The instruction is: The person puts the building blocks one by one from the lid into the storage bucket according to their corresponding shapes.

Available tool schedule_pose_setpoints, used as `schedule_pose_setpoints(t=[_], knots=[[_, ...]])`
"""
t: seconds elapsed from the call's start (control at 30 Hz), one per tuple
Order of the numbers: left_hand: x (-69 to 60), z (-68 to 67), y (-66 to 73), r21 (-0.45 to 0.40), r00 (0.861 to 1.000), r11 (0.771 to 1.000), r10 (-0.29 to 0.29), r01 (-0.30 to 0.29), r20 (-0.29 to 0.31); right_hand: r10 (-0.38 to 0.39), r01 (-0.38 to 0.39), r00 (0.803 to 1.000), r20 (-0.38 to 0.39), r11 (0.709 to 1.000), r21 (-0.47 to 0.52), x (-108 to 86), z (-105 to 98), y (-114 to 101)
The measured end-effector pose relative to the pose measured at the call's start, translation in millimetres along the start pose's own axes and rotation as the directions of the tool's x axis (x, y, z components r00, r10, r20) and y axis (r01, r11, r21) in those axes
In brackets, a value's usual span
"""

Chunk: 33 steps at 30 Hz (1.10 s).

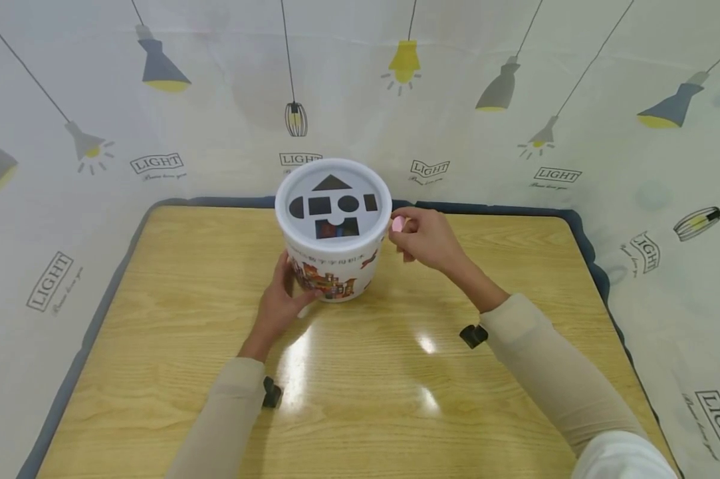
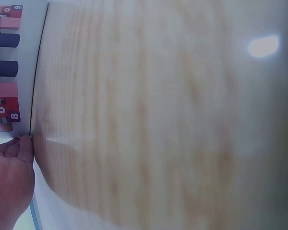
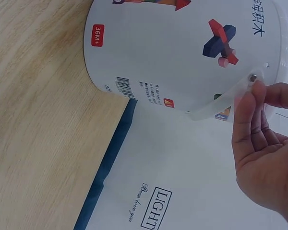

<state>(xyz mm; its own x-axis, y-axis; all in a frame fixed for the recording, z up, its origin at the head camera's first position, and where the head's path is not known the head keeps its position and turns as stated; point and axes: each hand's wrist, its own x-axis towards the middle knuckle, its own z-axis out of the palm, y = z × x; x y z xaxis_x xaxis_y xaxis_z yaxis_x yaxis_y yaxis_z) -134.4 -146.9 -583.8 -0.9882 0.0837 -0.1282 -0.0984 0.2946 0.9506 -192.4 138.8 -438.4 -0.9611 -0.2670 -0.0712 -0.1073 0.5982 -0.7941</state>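
Observation:
A white toy-block bucket [image 1: 365, 266] stands upright on the table, its lid [image 1: 368, 199] pierced by several shaped holes. Through the front hole, dark coloured shapes show inside. My left hand [image 1: 278, 303] holds the bucket low on its left side, thumb across the front and fingers round the side; in the left wrist view the fingertips meet its lower edge. Beside the rim on the right, my right hand [image 1: 422, 236] pinches a small pink piece [image 1: 398, 223] between thumb and fingers. In the right wrist view those fingers mostly cover the piece, close to the bucket's pale handle [image 3: 225, 102] and its rivet.
Around the bucket lies the glossy wooden table [image 1: 186, 279], with a dark blue edge [image 1: 485, 207] along its back and sides. Just behind rises a pale curtain [image 1: 348, 66] printed with lamps. A dark wrist device [image 1: 473, 335] sits at the right sleeve, another [image 1: 272, 392] at the left.

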Motion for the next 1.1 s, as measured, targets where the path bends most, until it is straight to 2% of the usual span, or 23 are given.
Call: schedule_pose_setpoints(t=[0.03, 0.17, 0.23, 0.27, 0.5, 0.7, 0.93, 1.1], knots=[[-1.5, -0.4, 3.5, 0.000, 1.000, 1.000, -0.004, 0.004, 0.002, -0.003, 0.003, 1.000, -0.012, 1.000, 0.000, 0.1, 0, 0], [4.8, 2.6, -16.2, 0.010, 0.999, 1.000, 0.022, -0.022, -0.024, -0.025, 0.026, 0.998, -0.052, 1.000, 0.016, 0.6, 0, 1], [5.7, 2.7, -18.1, 0.010, 1.000, 1.000, 0.014, -0.014, -0.026, -0.044, 0.047, 0.996, -0.076, 0.998, 0.041, 0.3, 0, 1], [7.5, 3.5, -23.7, 0.018, 0.999, 1.000, 0.020, -0.019, -0.032, -0.057, 0.062, 0.994, -0.091, 0.997, 0.052, 0.1, 0, 2], [6.4, 3.9, -22.4, 0.034, 0.999, 0.999, 0.003, -0.001, -0.035, -0.149, 0.175, 0.964, -0.222, 0.980, 0.100, -0.7, 1, 2], [6.3, 3.6, -21.2, 0.027, 0.999, 1.000, 0.011, -0.010, -0.031, -0.183, 0.214, 0.949, -0.257, 0.972, 0.100, 1.0, 2, 0], [6.4, 4.1, -22.2, 0.016, 0.999, 1.000, 0.027, -0.027, -0.032, -0.233, 0.280, 0.916, -0.327, 0.955, 0.102, 1.2, 2, -1], [6.7, 3.8, -24.0, 0.022, 0.999, 0.999, 0.037, -0.037, -0.032, -0.246, 0.299, 0.911, -0.331, 0.947, 0.118, 0.2, 2, -4]])
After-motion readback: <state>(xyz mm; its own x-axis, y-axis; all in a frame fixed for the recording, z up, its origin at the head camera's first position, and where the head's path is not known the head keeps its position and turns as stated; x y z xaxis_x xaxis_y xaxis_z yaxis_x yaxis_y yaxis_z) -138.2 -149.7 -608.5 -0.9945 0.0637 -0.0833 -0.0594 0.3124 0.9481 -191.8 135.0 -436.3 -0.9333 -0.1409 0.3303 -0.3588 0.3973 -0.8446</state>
